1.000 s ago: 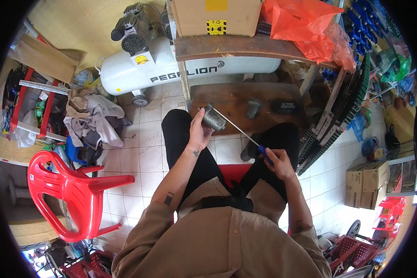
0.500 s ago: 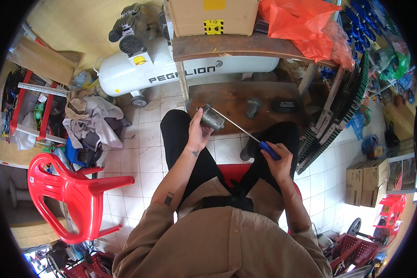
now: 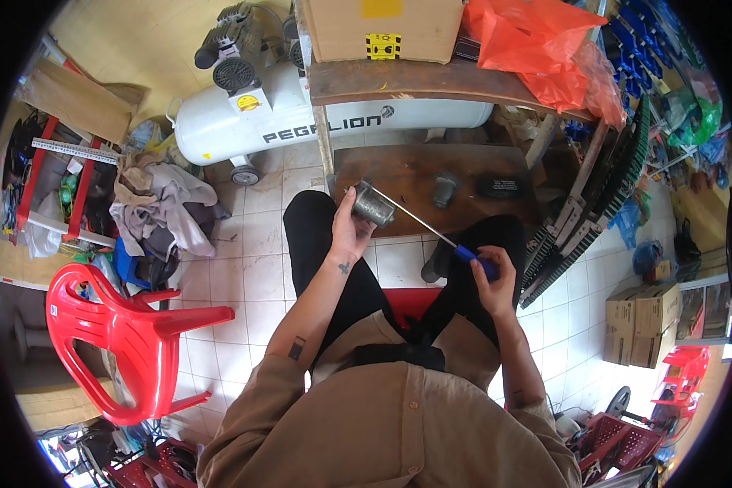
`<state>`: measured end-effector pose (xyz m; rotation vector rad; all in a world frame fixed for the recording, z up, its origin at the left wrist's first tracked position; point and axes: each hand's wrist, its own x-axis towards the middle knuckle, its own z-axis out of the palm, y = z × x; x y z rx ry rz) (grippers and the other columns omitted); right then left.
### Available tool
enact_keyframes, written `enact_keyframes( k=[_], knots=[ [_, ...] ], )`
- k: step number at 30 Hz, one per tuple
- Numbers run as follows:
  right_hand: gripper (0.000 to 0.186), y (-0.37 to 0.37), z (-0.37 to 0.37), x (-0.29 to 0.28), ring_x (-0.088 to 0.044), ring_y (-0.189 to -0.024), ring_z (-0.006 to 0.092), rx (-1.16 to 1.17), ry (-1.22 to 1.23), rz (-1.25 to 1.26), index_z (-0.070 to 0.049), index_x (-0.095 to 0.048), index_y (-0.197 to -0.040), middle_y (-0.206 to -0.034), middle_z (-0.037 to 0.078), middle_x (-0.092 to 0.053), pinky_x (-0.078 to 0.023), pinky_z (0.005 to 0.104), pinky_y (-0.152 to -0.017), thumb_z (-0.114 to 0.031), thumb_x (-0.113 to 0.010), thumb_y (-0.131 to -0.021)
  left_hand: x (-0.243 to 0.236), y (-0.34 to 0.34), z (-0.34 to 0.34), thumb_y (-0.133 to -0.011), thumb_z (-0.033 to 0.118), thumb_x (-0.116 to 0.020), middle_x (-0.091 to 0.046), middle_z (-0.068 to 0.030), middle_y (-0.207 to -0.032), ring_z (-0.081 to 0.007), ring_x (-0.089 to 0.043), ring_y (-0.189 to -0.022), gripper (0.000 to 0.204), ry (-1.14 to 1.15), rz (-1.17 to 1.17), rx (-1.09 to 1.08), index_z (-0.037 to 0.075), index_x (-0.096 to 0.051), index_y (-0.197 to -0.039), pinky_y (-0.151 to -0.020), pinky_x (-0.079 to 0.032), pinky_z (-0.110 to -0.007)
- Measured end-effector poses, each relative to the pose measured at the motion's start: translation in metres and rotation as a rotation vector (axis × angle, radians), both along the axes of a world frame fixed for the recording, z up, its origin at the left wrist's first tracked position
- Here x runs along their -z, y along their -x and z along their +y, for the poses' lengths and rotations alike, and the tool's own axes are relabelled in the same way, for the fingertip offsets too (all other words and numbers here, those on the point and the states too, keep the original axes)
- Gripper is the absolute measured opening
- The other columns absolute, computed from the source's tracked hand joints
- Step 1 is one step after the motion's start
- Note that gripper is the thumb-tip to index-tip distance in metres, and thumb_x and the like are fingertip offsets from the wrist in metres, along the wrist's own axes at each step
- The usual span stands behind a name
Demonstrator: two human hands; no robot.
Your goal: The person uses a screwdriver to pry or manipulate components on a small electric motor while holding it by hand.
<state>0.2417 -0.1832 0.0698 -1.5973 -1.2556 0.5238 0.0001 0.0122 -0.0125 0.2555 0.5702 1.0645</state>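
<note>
My left hand (image 3: 350, 229) is closed round a grey metal cylinder (image 3: 374, 205), which looks like a small motor housing and is held tilted above my left knee. My right hand (image 3: 496, 281) grips the blue handle of a long screwdriver (image 3: 425, 225). Its thin steel shaft slants up and left, and the tip meets the upper end of the cylinder; the exact contact point is too small to tell. Beyond my knees, a second grey metal part (image 3: 444, 190) rests on a low brown wooden board (image 3: 411, 163), with a flat black item (image 3: 500, 186) to its right.
A white air compressor tank (image 3: 244, 130) lies behind the wooden bench (image 3: 398, 81), which carries a cardboard box (image 3: 382, 28) and an orange plastic bag (image 3: 529, 49). A red plastic chair (image 3: 130, 342) stands at left. Long black toothed strips (image 3: 581, 207) lean at right, near cardboard boxes (image 3: 642, 324).
My right hand has shifted its fingers on the screwdriver handle, turning slightly. The cylinder and my left hand stay nearly in place. The view has moved a little.
</note>
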Motion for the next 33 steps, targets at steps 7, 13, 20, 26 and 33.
enact_keyframes(
  k=[7,13,20,26,33],
  knots=[
    [0.049,0.000,0.003,0.012,-0.063,-0.086,0.0143,-0.021,-0.135,0.017,-0.002,-0.055,-0.133,-0.094,0.007,-0.065,-0.049,0.0264,-0.077,-0.005,-0.075,-0.088,-0.006,-0.002,-0.003,-0.096,0.044,-0.065,-0.066,-0.0046,-0.117,-0.0191,-0.063,-0.107,0.039,0.018,0.024,-0.007,0.014,-0.060,-0.122,-0.098,-0.050,-0.036],
    [0.050,-0.006,-0.005,0.000,-0.061,-0.083,0.0120,-0.011,0.359,0.415,-0.002,-0.050,-0.140,-0.087,0.006,-0.062,-0.048,0.0252,-0.071,-0.011,-0.068,-0.094,-0.002,0.002,0.003,-0.095,0.045,-0.066,-0.067,-0.0098,-0.119,-0.0226,-0.064,-0.112,0.043,0.065,-0.021,0.002,0.011,-0.060,-0.120,-0.100,-0.050,-0.037],
    [0.046,-0.014,0.008,0.017,-0.063,-0.087,0.0171,-0.147,-0.225,-0.202,-0.001,-0.052,-0.136,-0.097,0.013,-0.062,-0.049,0.0282,-0.078,-0.009,-0.068,-0.093,-0.001,0.001,0.003,-0.095,0.045,-0.067,-0.067,-0.0106,-0.118,-0.0228,-0.064,-0.112,0.043,0.095,-0.060,-0.033,0.011,-0.060,-0.120,-0.100,-0.051,-0.037],
    [0.047,-0.002,-0.006,0.007,-0.061,-0.066,0.0145,-0.102,0.136,0.426,-0.002,-0.045,-0.144,-0.103,0.013,-0.063,-0.048,0.0223,-0.062,-0.026,-0.052,-0.104,0.003,0.001,0.004,-0.095,0.045,-0.066,-0.067,-0.0113,-0.118,-0.0233,-0.064,-0.112,0.043,0.065,-0.035,-0.009,0.011,-0.060,-0.120,-0.100,-0.051,-0.036],
    [0.045,-0.012,-0.002,0.029,-0.064,-0.076,0.0132,-0.084,-0.036,0.021,-0.001,-0.045,-0.143,-0.112,0.012,-0.064,-0.046,0.0202,-0.059,-0.014,-0.057,-0.102,0.004,0.002,0.006,-0.095,0.046,-0.066,-0.067,-0.0093,-0.117,-0.0224,-0.064,-0.112,0.042,0.097,-0.073,-0.019,0.011,-0.061,-0.119,-0.099,-0.050,-0.035]
  ],
)
